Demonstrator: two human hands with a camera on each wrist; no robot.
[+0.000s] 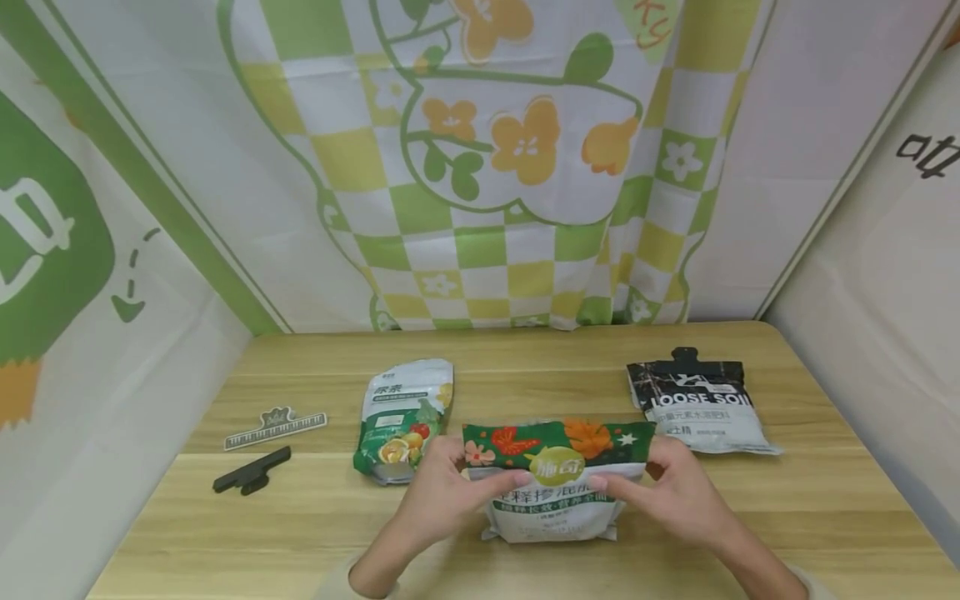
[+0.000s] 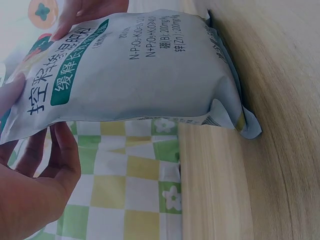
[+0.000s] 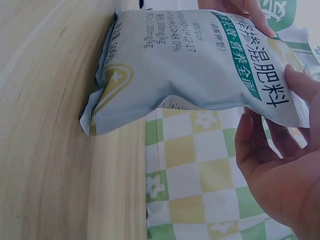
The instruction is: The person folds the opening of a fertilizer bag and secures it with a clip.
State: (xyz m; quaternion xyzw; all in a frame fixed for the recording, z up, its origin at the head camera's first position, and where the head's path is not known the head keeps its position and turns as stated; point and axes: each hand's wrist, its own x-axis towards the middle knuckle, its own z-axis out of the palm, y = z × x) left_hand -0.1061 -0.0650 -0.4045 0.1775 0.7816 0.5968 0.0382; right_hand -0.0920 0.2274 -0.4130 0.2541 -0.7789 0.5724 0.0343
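Note:
A grey-white fertilizer bag [image 1: 555,521] with a green, flower-printed top stands on the table in front of me. My left hand [image 1: 442,492] grips its upper left side, thumb across the front and fingers behind. On the upper right side my right hand [image 1: 686,496] holds it the same way, the two thumbs pointing toward each other near the yellow oval logo. Both wrist views show the bag's printed front [image 2: 135,70] and fingers curled behind its back. The bag's lower edge [image 3: 87,122] is at the tabletop.
Behind my left hand lies a white-green bag with fruit pictures [image 1: 405,421]. A black-and-white "LOOSE SOIL" bag [image 1: 705,408] with a black clip [image 1: 684,355] lies at the right. At left are a white piano-patterned clip [image 1: 276,427] and a black clip [image 1: 252,472] on the wooden table [image 1: 300,550].

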